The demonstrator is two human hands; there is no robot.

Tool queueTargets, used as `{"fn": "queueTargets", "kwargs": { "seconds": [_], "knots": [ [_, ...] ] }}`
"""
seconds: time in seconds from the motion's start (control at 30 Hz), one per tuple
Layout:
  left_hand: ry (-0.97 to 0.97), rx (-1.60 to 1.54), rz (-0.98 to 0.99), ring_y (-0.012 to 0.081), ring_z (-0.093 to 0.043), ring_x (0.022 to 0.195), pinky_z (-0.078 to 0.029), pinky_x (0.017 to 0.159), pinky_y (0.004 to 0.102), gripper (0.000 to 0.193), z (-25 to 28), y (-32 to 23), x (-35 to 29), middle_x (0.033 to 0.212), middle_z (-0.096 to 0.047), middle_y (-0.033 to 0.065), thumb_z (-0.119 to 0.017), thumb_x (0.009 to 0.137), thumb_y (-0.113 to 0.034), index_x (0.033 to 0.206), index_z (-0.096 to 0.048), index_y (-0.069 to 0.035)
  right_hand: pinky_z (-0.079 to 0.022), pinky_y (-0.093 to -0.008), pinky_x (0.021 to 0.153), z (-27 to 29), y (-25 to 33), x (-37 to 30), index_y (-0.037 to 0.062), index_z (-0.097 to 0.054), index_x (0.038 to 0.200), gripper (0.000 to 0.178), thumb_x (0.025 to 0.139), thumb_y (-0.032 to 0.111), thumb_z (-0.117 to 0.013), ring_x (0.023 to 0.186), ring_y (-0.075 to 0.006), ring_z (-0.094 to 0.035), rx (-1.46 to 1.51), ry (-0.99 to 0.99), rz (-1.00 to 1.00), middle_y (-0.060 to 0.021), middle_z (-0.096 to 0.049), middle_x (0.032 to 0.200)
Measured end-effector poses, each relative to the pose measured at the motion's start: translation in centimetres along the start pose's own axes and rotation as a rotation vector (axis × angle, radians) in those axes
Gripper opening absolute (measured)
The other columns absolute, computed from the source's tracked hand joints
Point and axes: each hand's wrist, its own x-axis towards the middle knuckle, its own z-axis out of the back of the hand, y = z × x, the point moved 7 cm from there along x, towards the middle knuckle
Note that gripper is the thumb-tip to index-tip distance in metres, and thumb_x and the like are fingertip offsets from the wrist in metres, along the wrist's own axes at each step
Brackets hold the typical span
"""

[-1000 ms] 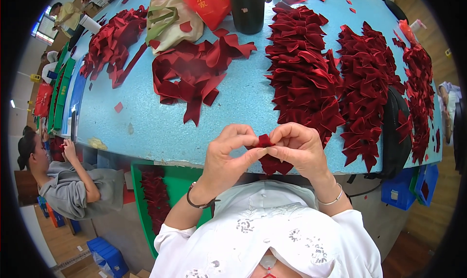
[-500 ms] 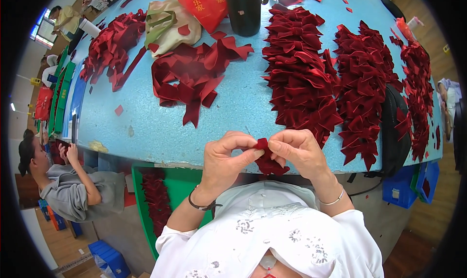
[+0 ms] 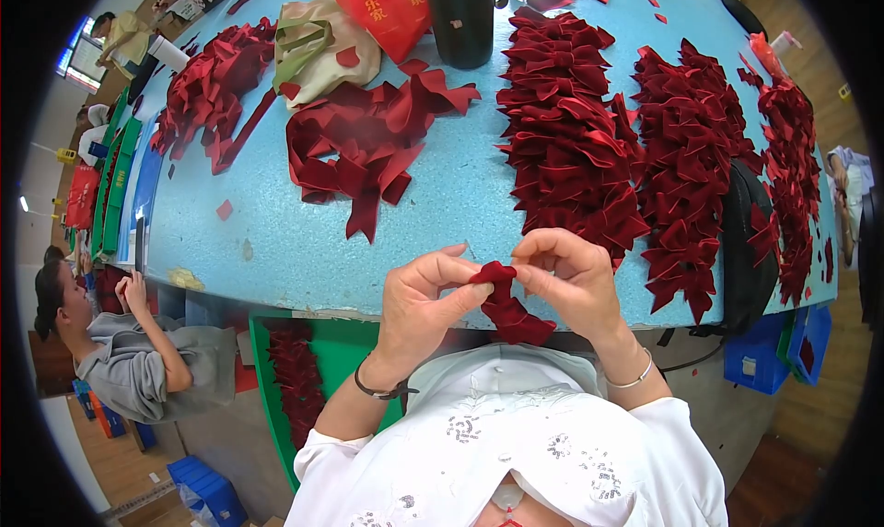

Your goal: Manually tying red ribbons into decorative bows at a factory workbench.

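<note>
Left fingers (image 3: 470, 297) pinch red ribbon (image 3: 509, 313); right fingers (image 3: 545, 285) touching, grip unclear; bow pile (image 3: 573, 140) beyond.

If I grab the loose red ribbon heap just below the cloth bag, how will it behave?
The ribbon heap will probably flop, since its strips curl and sag. It looks light, being thin flat cloth. It may lift as a tangle, because the loops overlap.

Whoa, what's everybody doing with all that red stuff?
A person in a white top has a dark red ribbon piece at the edge of a blue table. The left hand pinches it, and the right hand's fingertips are at its upper edge. Loose ribbons lie beyond, with rows of red bows to the right. Another person in grey is at the left.
</note>
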Motion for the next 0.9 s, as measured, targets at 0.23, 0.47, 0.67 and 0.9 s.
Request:
{"fn": "queueTargets", "kwargs": {
  "seconds": [0.23, 0.47, 0.67, 0.9],
  "knots": [
    [0.13, -0.046, 0.118, 0.0115, -0.062, 0.076, -0.031, 0.103, 0.0408, 0.008, -0.4, 0.5, 0.0, 0.078, -0.068, 0.0045, -0.071, 0.075, -0.006, 0.078, -0.066, -0.001, -0.048, -0.0257, 0.059, -1.2, 3.1, -0.2, -0.0013, -0.063, 0.095, 0.031, 0.065, -0.009, -0.065, 0.072, -0.0134, -0.058, -0.481, 0.142, 0.391, -0.0077, -0.06, 0.087],
    [0.126, -0.109, 0.2, 0.0094, -0.056, 0.068, -0.029, 0.105, 0.042, 0.01, -0.8, 0.6, 0.0, 0.074, -0.065, 0.0045, -0.071, 0.074, -0.003, 0.073, -0.061, -0.003, -0.047, -0.0289, 0.054, -1.4, 4.1, -1.0, -0.0001, -0.061, 0.089, 0.03, 0.061, -0.009, -0.065, 0.066, -0.02, -0.058, -0.704, 0.063, 0.71, -0.0111, -0.06, 0.085],
    [0.077, -0.131, 0.192, 0.0113, -0.06, 0.077, -0.03, 0.104, 0.0387, 0.008, 0.0, 1.3, -0.2, 0.078, -0.068, 0.0048, -0.072, 0.073, -0.004, 0.077, -0.065, -0.002, -0.047, -0.0293, 0.054, -1.1, 4.1, -1.7, 0.0001, -0.06, 0.088, 0.03, 0.06, -0.009, -0.065, 0.064, -0.0202, -0.058, -0.899, -0.049, 0.82, -0.0111, -0.06, 0.083],
    [0.071, -0.044, 0.153, 0.0108, -0.059, 0.073, -0.029, 0.105, 0.0423, 0.01, -0.5, 0.7, 0.1, 0.079, -0.067, 0.0053, -0.072, 0.071, 0.001, 0.073, -0.063, -0.002, -0.046, -0.03, 0.055, -1.1, 3.9, -0.6, 0.0, -0.059, 0.089, 0.032, 0.059, -0.009, -0.065, 0.064, -0.0227, -0.057, -0.699, 0.037, 0.642, -0.0109, -0.059, 0.08]
  ]
}}
